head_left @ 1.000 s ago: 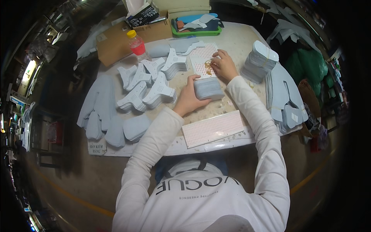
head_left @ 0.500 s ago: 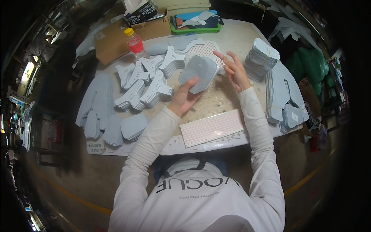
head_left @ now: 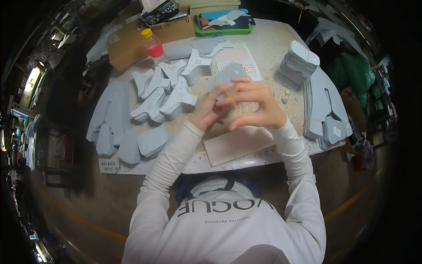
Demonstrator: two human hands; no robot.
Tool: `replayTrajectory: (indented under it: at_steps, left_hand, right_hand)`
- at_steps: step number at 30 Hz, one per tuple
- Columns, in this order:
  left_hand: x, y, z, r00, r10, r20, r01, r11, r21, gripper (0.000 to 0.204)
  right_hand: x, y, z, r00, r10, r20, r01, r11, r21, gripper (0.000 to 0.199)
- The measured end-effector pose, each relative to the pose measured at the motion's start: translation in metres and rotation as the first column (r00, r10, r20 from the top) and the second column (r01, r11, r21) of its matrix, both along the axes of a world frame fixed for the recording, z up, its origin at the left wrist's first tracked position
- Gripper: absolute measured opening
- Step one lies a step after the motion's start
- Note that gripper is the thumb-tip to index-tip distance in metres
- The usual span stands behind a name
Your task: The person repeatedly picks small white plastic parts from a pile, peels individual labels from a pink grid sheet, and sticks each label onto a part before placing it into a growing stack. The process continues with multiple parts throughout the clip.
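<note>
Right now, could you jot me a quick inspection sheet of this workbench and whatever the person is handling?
Surface: pale worktable, speckled, crowded with cut pieces.
Job's things: a bundle of grey cut pieces held up between both hands, a yellow rubber band stretched by it.
Hands: left hand grips the bundle from below; right hand is on the band.
Clutter: stacks of grey shaped pieces, a banded stack, perforated sheet, red-labelled bottle, cardboard box, green tray.
Cables: nothing seen.
Surroundings: dim floor, more grey pieces along the right edge.
</note>
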State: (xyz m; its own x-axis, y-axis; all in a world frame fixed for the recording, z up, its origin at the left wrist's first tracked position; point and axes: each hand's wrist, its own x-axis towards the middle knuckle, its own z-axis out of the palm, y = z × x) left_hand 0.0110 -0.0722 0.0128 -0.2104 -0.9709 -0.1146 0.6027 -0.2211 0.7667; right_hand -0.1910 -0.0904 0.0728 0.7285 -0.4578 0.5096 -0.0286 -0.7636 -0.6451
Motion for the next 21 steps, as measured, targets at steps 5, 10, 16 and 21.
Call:
replayTrajectory:
  at_steps: [5, 10, 16, 21]
  left_hand:
    - [0.021, -0.005, 0.014, 0.850, 0.072, -0.522, -0.102, 0.994, -0.029, 0.075]
    - [0.023, 0.010, 0.027, 0.983, -0.148, 0.106, 0.176, 0.917, -0.359, 0.071]
    - [0.014, 0.020, 0.044, 0.678, 0.195, 0.709, 0.273, 0.829, -0.488, 0.066]
    - [0.000, 0.029, 0.038, 0.865, 0.114, 0.488, 0.033, 0.959, -0.282, 0.053]
  right_hand:
    - [-0.004, 0.001, -0.012, 0.496, -0.337, 0.800, -0.563, 0.577, 0.592, 0.097]
    - [0.005, 0.017, -0.007, 0.921, -0.168, 0.351, -0.054, 0.838, 0.543, 0.093]
    - [-0.002, 0.026, 0.002, 0.947, -0.311, 0.077, 0.311, 0.950, 0.004, 0.059]
    - [-0.024, 0.015, -0.021, 0.947, -0.264, 0.186, 0.140, 0.855, 0.499, 0.035]
